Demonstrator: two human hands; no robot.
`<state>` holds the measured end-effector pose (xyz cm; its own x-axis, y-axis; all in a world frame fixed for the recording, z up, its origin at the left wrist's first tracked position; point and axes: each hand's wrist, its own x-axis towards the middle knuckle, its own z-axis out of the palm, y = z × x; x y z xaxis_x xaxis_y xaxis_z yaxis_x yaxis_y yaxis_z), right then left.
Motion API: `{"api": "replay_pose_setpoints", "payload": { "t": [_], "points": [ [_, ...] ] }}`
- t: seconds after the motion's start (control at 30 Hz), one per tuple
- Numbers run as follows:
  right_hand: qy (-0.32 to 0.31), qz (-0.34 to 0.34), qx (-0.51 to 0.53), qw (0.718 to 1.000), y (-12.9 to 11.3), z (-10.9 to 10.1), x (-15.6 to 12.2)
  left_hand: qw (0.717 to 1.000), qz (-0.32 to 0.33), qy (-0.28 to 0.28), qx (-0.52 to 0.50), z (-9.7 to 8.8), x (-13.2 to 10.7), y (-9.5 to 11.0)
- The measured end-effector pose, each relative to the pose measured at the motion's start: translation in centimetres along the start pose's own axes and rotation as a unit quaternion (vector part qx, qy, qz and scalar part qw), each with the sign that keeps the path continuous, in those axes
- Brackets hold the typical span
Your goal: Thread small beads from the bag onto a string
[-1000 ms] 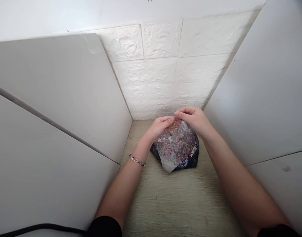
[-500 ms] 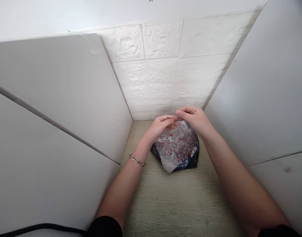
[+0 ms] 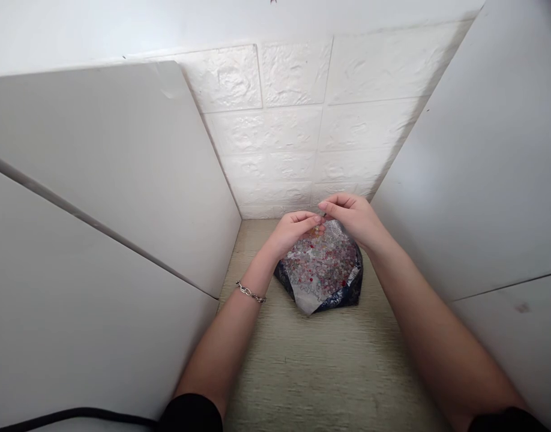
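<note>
Just beyond the middle of the table lies an opened bag [image 3: 306, 303], silvery inside and dark blue outside, filled with small pink, clear and red beads [image 3: 323, 261]. Over its far left edge, my left hand [image 3: 292, 233] is closed in a pinch, with a few yellowish bead-like bits [image 3: 319, 230] beside its fingers. Close by on the right, my right hand [image 3: 354, 217] also pinches, thumb against forefinger. A tiny dark thing shows between the two sets of fingertips, too small to name. The hands nearly touch.
Grey-white panels rise on the left [image 3: 122, 156] and right [image 3: 482, 180]. A white brick-textured wall [image 3: 275, 132] closes the back. The pale greenish table [image 3: 320, 366] runs between them. A black cable [image 3: 77, 413] lies at the lower left.
The tiny dark thing between the fingertips shows more clearly now. My right fingertips have shifted very slightly left; the bag stays where it was.
</note>
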<state>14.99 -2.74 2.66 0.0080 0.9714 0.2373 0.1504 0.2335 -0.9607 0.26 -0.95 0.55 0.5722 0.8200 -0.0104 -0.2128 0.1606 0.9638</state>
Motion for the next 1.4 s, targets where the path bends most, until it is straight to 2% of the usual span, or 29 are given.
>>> {"api": "replay_pose_setpoints", "payload": {
  "t": [0.17,0.33,0.47,0.67,0.73,0.8,0.87,0.97,1.07,1.13,1.2,1.4],
  "points": [
    [-0.01,0.006,-0.004,1.0,0.6,0.0,0.2,1.0,0.005,-0.016,0.009,0.0,0.1,-0.1],
    [-0.012,0.016,0.007,1.0,0.6,0.1,0.3,1.0,0.012,0.01,0.011,-0.1,0.3,-0.3],
    [0.018,0.027,-0.004,0.999,0.7,0.1,0.5,0.998,0.025,0.037,0.041,-0.4,0.6,-0.5],
    [0.039,-0.01,-0.127,0.991,1.0,0.2,0.5,0.991,0.032,0.084,0.095,-0.6,0.6,-0.4],
    [0.081,-0.04,-0.163,0.982,0.9,0.0,0.4,0.989,0.028,0.098,0.111,-0.6,0.6,-0.3],
    [0.138,-0.092,-0.205,0.965,0.7,-0.2,0.3,0.985,0.026,0.109,0.129,-0.6,0.6,-0.2],
    [0.155,-0.159,-0.28,0.934,0.2,-0.5,0.0,0.981,0.028,0.116,0.154,-0.6,0.6,-0.1],
    [0.079,-0.23,-0.443,0.863,-0.7,-0.6,-0.6,0.971,0.035,0.126,0.2,-0.5,0.6,0.1],
    [0.004,-0.251,-0.575,0.779,-1.4,-0.3,-1.3,0.956,0.045,0.132,0.259,-0.4,0.4,0.1],
    [-0.022,-0.254,-0.62,0.742,-1.6,0.0,-1.5,0.942,0.058,0.126,0.305,-0.3,0.4,0.1],
    [-0.041,-0.25,-0.636,0.729,-1.6,0.1,-1.6,0.927,0.073,0.116,0.35,-0.3,0.3,0.1],
    [-0.087,-0.219,-0.652,0.721,-1.4,0.2,-1.4,0.887,0.091,0.097,0.442,-0.4,0.4,-0.2]
  ]
}}
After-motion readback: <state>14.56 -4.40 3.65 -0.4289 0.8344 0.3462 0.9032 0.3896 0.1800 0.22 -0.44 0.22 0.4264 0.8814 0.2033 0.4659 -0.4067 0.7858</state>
